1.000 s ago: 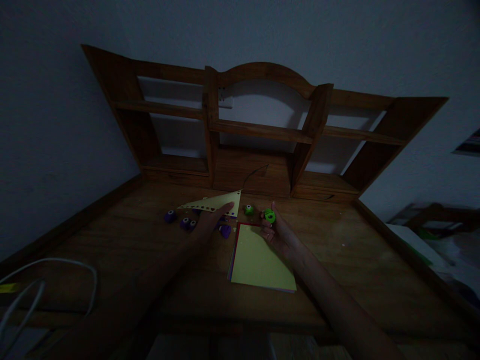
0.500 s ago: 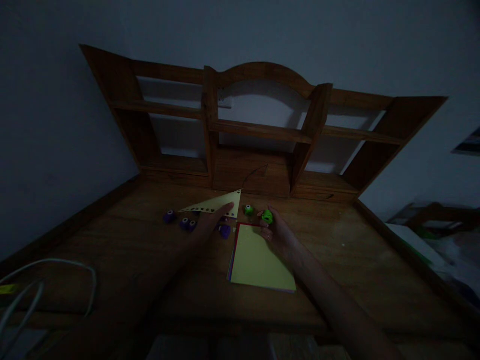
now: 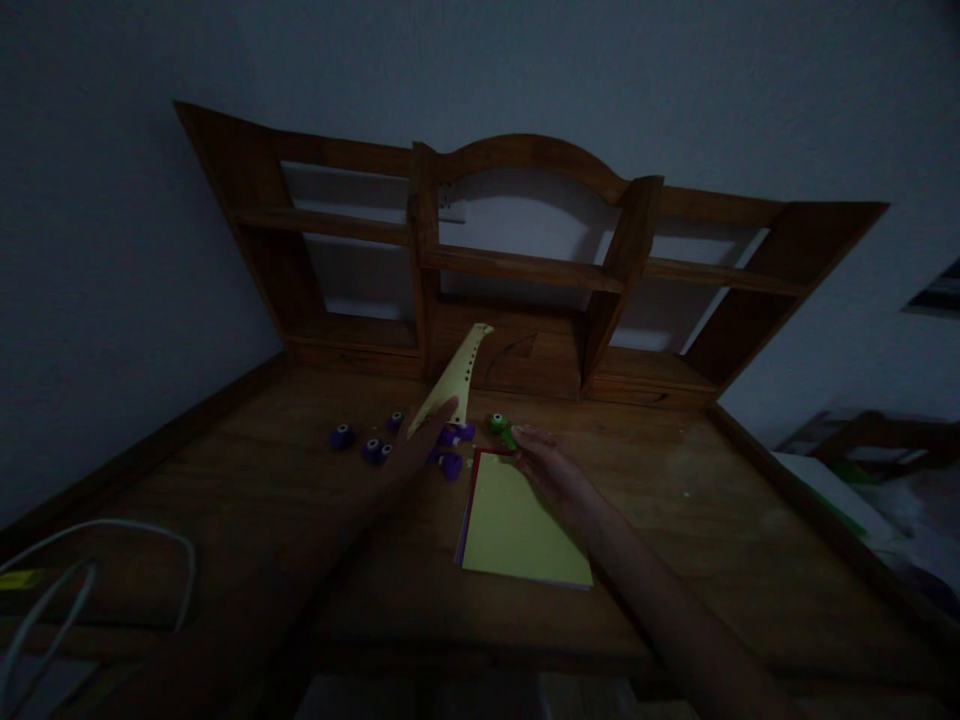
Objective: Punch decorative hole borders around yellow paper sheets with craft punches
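Observation:
My left hand [image 3: 429, 438] pinches the lower end of a yellow paper sheet [image 3: 457, 383] with small holes punched along its edge, tilted up above the desk. Closed fingers of my right hand [image 3: 553, 468] are at a small green craft punch [image 3: 510, 439], low over the desk. Beside it stands another green craft punch [image 3: 497, 423]. Several purple craft punches [image 3: 451, 466] lie around and left of my left hand, some partly hidden by it. Under my right hand lies a stack of coloured paper [image 3: 521, 525], yellow on top.
A wooden shelf unit [image 3: 517, 262] rises at the back of the wooden desk [image 3: 675, 530]. White cables [image 3: 150, 527] loop at the near left. Beyond the desk's right edge are a wooden chair [image 3: 892, 430] and other items.
My left hand has swung the yellow sheet more upright, its far corner higher. My right hand has moved left and turned over, bringing its green punch beside the other one.

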`<state>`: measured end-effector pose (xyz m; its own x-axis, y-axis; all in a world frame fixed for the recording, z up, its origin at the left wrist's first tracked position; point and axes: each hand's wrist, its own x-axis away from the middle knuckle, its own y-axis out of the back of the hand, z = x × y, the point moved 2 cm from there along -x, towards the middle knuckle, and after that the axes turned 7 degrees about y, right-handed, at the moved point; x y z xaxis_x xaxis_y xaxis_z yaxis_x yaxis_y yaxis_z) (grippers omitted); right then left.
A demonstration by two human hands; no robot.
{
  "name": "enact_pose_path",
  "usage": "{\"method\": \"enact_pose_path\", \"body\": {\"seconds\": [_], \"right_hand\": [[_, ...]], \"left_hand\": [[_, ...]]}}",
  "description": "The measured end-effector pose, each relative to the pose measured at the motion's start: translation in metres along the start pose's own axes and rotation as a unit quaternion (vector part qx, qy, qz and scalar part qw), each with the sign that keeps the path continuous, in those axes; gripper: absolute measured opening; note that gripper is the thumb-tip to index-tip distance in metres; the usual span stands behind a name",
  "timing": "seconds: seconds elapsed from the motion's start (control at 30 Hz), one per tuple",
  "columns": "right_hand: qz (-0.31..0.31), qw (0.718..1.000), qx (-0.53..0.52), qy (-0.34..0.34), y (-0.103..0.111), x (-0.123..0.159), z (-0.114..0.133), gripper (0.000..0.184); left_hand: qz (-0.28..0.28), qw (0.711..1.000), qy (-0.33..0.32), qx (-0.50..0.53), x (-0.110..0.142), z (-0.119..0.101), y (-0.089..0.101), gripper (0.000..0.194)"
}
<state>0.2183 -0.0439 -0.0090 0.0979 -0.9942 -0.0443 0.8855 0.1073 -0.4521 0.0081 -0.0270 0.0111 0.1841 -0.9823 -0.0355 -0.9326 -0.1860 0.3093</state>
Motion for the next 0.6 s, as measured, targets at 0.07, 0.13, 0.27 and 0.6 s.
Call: {"method": "enact_pose_path", "body": {"seconds": [0.07, 0.13, 0.27, 0.6], "right_hand": [[-0.014, 1.0, -0.004, -0.001, -0.001, 0.001, -0.001, 0.024], [-0.026, 1.0, -0.005, -0.007, -0.001, 0.002, -0.002, 0.027], [-0.04, 0.999, -0.016, -0.016, -0.002, 0.002, -0.003, 0.029], [-0.021, 0.999, 0.018, 0.015, -0.003, 0.0, 0.001, 0.023]], "left_hand": [[-0.005, 0.999, 0.019, 0.034, -0.003, 0.002, 0.001, 0.051], [0.006, 0.995, 0.036, 0.089, -0.005, 0.003, 0.0, 0.053], [0.022, 0.982, 0.07, 0.174, -0.009, 0.005, -0.006, 0.054], [0.042, 0.991, 0.063, 0.114, -0.01, 0.013, -0.005, 0.05]]}}
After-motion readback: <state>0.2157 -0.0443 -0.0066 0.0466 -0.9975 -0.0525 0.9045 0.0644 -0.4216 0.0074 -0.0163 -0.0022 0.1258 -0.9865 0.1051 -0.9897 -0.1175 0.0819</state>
